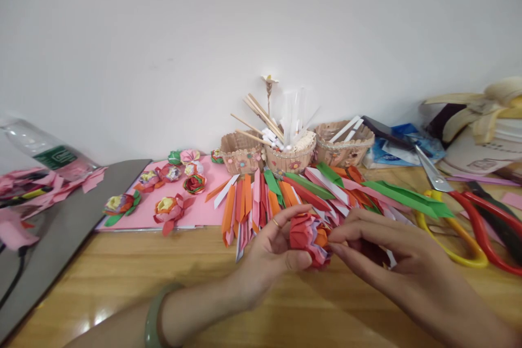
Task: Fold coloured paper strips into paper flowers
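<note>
A folded paper flower point(304, 231), red outside with lilac and orange petals, is held above the front of the wooden table. My left hand point(271, 255) grips it from the left, with the thumb below and the fingers around the back. At its right side, the thumb and fingertips of my right hand point(387, 250) pinch the petals near the orange centre. Just behind both hands lies a heap of folded paper strips point(248, 201) in orange, pink, white, red and green. Part of the flower's right edge is hidden by my right fingers.
Finished paper flowers point(167, 207) lie on pink paper point(216, 174) at the left. Behind stand small wooden baskets point(290, 160) with sticks and swabs. Red-handled scissors point(475, 217) and yellow-handled scissors point(473, 253) are at the right. A plastic bottle point(53, 149) rests above a grey laptop point(49, 261).
</note>
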A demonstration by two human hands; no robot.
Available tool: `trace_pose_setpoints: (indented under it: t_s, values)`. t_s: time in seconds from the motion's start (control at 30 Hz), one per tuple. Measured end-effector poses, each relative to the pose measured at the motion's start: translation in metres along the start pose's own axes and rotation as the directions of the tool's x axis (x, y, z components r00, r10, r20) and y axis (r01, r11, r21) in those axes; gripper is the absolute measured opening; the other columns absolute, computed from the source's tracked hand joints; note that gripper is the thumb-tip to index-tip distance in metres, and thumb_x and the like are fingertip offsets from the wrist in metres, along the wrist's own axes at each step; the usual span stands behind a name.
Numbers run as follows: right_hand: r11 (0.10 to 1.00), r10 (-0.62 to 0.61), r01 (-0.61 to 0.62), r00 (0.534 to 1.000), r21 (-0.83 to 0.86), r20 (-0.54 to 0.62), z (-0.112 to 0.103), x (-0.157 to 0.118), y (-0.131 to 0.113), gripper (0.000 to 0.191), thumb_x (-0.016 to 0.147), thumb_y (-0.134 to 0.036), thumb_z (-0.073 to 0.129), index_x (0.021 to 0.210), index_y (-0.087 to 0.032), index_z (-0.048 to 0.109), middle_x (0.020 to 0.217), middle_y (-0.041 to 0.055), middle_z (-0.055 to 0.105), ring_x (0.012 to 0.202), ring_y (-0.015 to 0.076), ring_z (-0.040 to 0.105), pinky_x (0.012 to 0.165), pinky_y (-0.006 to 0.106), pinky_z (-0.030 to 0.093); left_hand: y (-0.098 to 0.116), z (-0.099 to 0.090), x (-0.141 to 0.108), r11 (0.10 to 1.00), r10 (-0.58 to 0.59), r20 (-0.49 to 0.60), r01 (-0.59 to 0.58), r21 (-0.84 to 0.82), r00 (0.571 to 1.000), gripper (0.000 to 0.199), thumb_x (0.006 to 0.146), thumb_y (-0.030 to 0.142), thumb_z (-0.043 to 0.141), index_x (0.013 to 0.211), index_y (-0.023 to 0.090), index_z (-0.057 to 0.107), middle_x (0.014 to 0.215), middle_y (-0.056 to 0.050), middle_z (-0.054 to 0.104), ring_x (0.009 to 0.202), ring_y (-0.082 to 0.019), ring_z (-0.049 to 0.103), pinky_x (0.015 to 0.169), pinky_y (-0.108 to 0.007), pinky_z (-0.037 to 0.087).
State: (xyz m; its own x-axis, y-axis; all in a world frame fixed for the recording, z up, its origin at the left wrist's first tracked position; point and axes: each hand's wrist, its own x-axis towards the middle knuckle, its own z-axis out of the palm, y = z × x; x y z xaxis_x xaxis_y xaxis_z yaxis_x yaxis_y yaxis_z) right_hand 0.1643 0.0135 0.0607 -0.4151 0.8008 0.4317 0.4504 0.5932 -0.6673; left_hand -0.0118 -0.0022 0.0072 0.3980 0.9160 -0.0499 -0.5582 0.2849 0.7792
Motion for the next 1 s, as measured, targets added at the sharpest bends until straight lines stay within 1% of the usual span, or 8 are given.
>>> trace_pose_setpoints:
  t_s: [0.1, 0.27, 0.37, 0.5, 0.67, 0.8, 0.9, 1.0]
  values:
    - [1.0, 0.002, -0.002, 1.0, -0.007, -0.011, -0.0004, 0.0005, -0.0014, 0.016, 0.078, -0.018, 0.054, 0.066, -0.022, 0.065, 0.054, -0.0005, 0.062, 0.043, 0.0093, 0.054, 0.034, 0.017, 0.038, -0.0004, -0.0001, 0.0003, 1.0, 0.012, -0.005, -0.012, 0.013, 1.0, 0.049, 0.067, 0.024, 0.078, 0.113, 0.03, 0.063, 0.104, -0.003, 0.066, 0.084, -0.014, 0.062, 0.074, -0.026, 0.049]
    - [0.998, -0.032, 0.031, 0.999, -0.05, -0.027, 0.0007, -0.0006, -0.0025, 0.015, 0.075, -0.014, 0.054, 0.07, -0.022, 0.066, 0.057, -0.0005, 0.063, 0.044, 0.0091, 0.055, 0.034, 0.017, 0.039, -0.0003, 0.0009, 0.0003, 0.998, 0.032, -0.024, -0.03, 0.056, 0.999, 0.047, 0.065, 0.025, 0.079, 0.109, 0.029, 0.065, 0.109, -0.003, 0.065, 0.096, -0.016, 0.06, 0.085, -0.027, 0.044]
    - [0.998, -0.021, 0.019, 0.999, -0.056, -0.034, 0.0022, -0.0006, -0.0015, 0.016, 0.076, -0.015, 0.053, 0.067, -0.022, 0.065, 0.054, -0.0008, 0.061, 0.043, 0.0091, 0.053, 0.033, 0.017, 0.038, -0.0001, 0.0015, 0.0002, 0.998, 0.017, -0.035, -0.015, 0.063, 0.999, 0.05, 0.063, 0.026, 0.081, 0.11, 0.028, 0.064, 0.104, -0.003, 0.066, 0.092, -0.018, 0.06, 0.083, -0.03, 0.045]
    - [0.998, 0.0, -0.002, 0.999, -0.067, -0.032, 0.0037, -0.0011, -0.0012, 0.019, 0.076, -0.014, 0.05, 0.065, -0.021, 0.064, 0.054, -0.0004, 0.059, 0.044, 0.0095, 0.053, 0.034, 0.017, 0.038, 0.0, 0.0023, 0.0004, 0.999, 0.018, -0.049, -0.015, 0.05, 0.999, 0.05, 0.061, 0.025, 0.082, 0.108, 0.027, 0.066, 0.099, -0.003, 0.066, 0.086, -0.015, 0.06, 0.081, -0.029, 0.046]
    - [0.996, -0.034, 0.03, 0.998, -0.089, -0.043, 0.0053, -0.0016, -0.003, 0.019, 0.075, -0.011, 0.049, 0.066, -0.02, 0.063, 0.054, -0.0002, 0.059, 0.044, 0.0094, 0.053, 0.034, 0.017, 0.038, -0.0006, 0.0018, 0.0008, 0.999, 0.017, -0.043, -0.016, 0.033, 0.999, 0.051, 0.059, 0.021, 0.083, 0.107, 0.027, 0.066, 0.095, -0.002, 0.066, 0.082, -0.012, 0.06, 0.077, -0.025, 0.046]
    - [0.992, -0.05, 0.044, 0.998, -0.117, -0.044, 0.0063, -0.0013, -0.0007, 0.017, 0.077, -0.014, 0.053, 0.068, -0.021, 0.065, 0.054, -0.0012, 0.058, 0.043, 0.0091, 0.051, 0.034, 0.018, 0.037, 0.0002, 0.0022, 0.001, 0.997, 0.032, -0.064, -0.028, 0.065, 0.997, 0.05, 0.059, 0.019, 0.083, 0.105, 0.029, 0.067, 0.091, 0.001, 0.065, 0.078, -0.011, 0.057, 0.077, -0.025, 0.045]
    - [0.991, -0.033, 0.028, 0.999, -0.128, -0.04, 0.007, -0.0007, 0.0008, 0.019, 0.077, -0.014, 0.051, 0.067, -0.021, 0.065, 0.053, -0.0008, 0.059, 0.042, 0.0088, 0.049, 0.034, 0.019, 0.035, 0.0008, 0.0031, 0.001, 0.998, 0.032, -0.082, -0.027, 0.061, 0.996, 0.049, 0.058, 0.018, 0.083, 0.104, 0.029, 0.067, 0.091, 0.001, 0.065, 0.081, -0.012, 0.057, 0.078, -0.026, 0.045]
    - [0.996, -0.008, 0.005, 0.999, -0.092, -0.035, 0.0067, -0.0002, 0.0, 0.021, 0.077, -0.014, 0.049, 0.066, -0.021, 0.065, 0.052, -0.0005, 0.059, 0.042, 0.0089, 0.05, 0.033, 0.018, 0.035, 0.0005, 0.0037, 0.0008, 0.999, 0.016, -0.082, -0.014, 0.031, 0.997, 0.049, 0.059, 0.02, 0.083, 0.105, 0.028, 0.067, 0.098, -0.001, 0.065, 0.087, -0.014, 0.058, 0.08, -0.027, 0.045]
